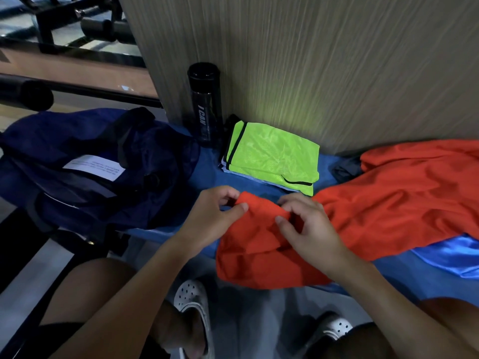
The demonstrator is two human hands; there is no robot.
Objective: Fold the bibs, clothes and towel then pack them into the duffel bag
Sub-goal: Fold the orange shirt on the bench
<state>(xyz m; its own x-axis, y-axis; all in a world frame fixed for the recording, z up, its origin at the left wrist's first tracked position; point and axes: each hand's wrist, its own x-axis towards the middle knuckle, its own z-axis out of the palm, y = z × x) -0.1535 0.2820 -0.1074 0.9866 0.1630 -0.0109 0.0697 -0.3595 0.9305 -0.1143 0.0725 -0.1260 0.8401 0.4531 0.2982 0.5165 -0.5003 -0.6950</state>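
An orange garment (383,203) sprawls across the blue bench (207,174), its near end hanging over the front edge. My left hand (215,216) pinches the garment's left corner between thumb and fingers. My right hand (308,226) pinches a fold of the same cloth just to the right. A folded neon-green bib (272,156) lies on a small stack of folded cloth against the wall. The navy duffel bag (85,167) sits at the bench's left end, slumped, with a white label on it.
A black bottle (206,104) stands against the wood-grain wall (311,60) between bag and bib. Shiny blue fabric (451,252) lies under the orange garment at the right, and a dark cloth (346,169) shows behind it. Gym bars (77,92) stand at the left.
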